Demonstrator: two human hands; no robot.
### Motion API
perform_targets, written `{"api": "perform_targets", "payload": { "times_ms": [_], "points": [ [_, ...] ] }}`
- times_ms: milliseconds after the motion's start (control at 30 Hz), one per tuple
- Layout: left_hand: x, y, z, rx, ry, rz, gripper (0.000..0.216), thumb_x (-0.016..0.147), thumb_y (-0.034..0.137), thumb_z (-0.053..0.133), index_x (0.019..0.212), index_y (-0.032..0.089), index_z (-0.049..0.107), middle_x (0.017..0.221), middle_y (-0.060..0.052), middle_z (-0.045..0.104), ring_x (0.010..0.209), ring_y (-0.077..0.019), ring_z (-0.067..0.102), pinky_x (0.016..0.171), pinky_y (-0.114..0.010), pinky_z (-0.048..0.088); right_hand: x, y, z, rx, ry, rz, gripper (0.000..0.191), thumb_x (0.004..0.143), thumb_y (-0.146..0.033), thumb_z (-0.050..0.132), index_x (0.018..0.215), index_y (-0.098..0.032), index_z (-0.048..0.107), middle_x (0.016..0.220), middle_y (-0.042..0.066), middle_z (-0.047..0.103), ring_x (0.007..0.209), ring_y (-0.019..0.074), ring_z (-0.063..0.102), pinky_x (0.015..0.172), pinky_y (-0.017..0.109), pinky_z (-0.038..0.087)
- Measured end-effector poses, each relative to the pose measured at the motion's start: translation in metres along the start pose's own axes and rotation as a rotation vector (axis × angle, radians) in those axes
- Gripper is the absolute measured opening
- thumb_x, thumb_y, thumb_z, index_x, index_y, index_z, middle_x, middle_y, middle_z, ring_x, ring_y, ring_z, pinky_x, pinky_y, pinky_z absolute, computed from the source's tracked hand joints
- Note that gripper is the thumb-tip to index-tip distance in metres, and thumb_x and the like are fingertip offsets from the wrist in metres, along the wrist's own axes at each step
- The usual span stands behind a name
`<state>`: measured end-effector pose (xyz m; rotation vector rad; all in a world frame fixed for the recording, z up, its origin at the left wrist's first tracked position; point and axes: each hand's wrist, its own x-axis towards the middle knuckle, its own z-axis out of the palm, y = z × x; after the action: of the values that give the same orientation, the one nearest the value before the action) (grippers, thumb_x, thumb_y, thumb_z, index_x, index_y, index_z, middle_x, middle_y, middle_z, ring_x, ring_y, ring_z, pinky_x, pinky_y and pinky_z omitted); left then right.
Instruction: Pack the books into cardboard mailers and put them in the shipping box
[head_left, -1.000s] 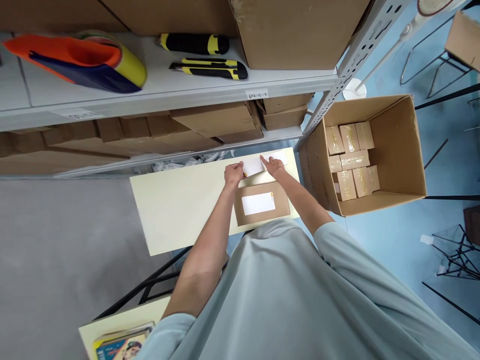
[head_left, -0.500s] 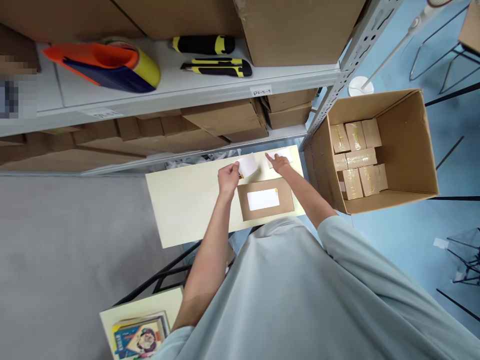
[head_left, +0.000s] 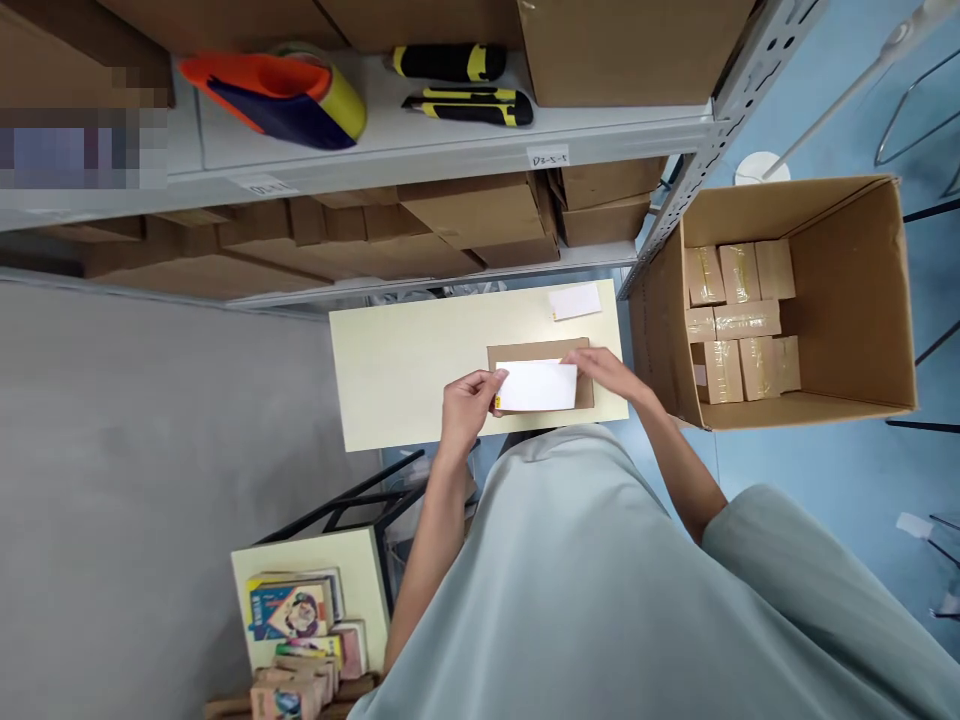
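Note:
My left hand point(head_left: 471, 402) pinches the left end of a white paper slip point(head_left: 537, 386) with a small yellow mark at its corner. The slip is above a brown cardboard piece point(head_left: 525, 352) on the narrow pale table point(head_left: 409, 375) and covers most of it. My right hand point(head_left: 606, 372) has its fingers stretched out at the slip's upper right corner; whether they press on the slip or the cardboard I cannot tell. Farther back on the table lies another white slip point(head_left: 575, 302).
A large open carton point(head_left: 855, 300) with several small taped boxes stands right of the table. Ahead is a metal shelf point(head_left: 465, 140) with cartons, two utility knives point(head_left: 472, 106) and a tape dispenser point(head_left: 277, 100). Books point(head_left: 296, 610) lie on a small table at lower left.
My left hand has brought its slip down over the cardboard, hiding the white label there. My right hand has left the far slip and come back to the held slip. The view has shifted.

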<state>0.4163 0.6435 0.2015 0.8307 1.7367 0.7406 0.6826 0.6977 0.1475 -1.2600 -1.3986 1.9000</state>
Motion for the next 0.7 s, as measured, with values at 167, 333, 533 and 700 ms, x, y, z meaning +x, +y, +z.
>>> {"api": "perform_targets", "payload": {
  "times_ms": [167,333,533,700],
  "points": [
    [-0.009,0.010,0.029,-0.040,-0.042,0.007,0.056,0.073,0.072,0.085,0.065,0.019,0.067,0.055,0.000,0.056,0.044,-0.0116,0.050,0.041,-0.026,0.045,-0.061,0.004,0.025,0.178,0.167,0.060,0.066,0.068,-0.080,0.086,0.070,-0.018,0.065,0.063,-0.003,0.062,0.059,0.0123,0.058,0.054,0.023,0.044],
    [-0.037,0.024,0.065,-0.152,-0.289,0.109,0.064,0.071,0.076,0.088,0.096,0.017,0.080,0.084,-0.009,0.078,0.071,-0.0203,0.073,0.062,-0.031,0.063,-0.077,-0.010,0.035,0.279,0.502,-0.009,0.067,0.068,-0.085,0.082,0.069,-0.022,0.060,0.058,-0.002,0.062,0.053,0.0147,0.060,0.050,0.026,0.050],
    [-0.068,0.025,0.088,-0.136,-0.420,0.220,0.056,0.078,0.073,0.085,0.089,0.019,0.080,0.079,-0.008,0.079,0.071,-0.0211,0.075,0.067,-0.033,0.065,-0.107,-0.037,0.050,0.204,0.717,-0.137,0.060,0.082,-0.077,0.079,0.066,-0.024,0.057,0.050,-0.004,0.058,0.047,0.0128,0.054,0.049,0.025,0.044],
    [-0.066,0.038,0.068,-0.116,-0.283,0.323,0.049,0.079,0.069,0.086,0.078,0.021,0.077,0.065,-0.003,0.072,0.056,-0.0148,0.064,0.058,-0.028,0.059,-0.132,-0.044,0.075,0.212,0.500,-0.164,0.059,0.085,-0.080,0.074,0.067,-0.024,0.071,0.060,0.004,0.072,0.053,0.0197,0.066,0.058,0.033,0.058]
  ]
}}
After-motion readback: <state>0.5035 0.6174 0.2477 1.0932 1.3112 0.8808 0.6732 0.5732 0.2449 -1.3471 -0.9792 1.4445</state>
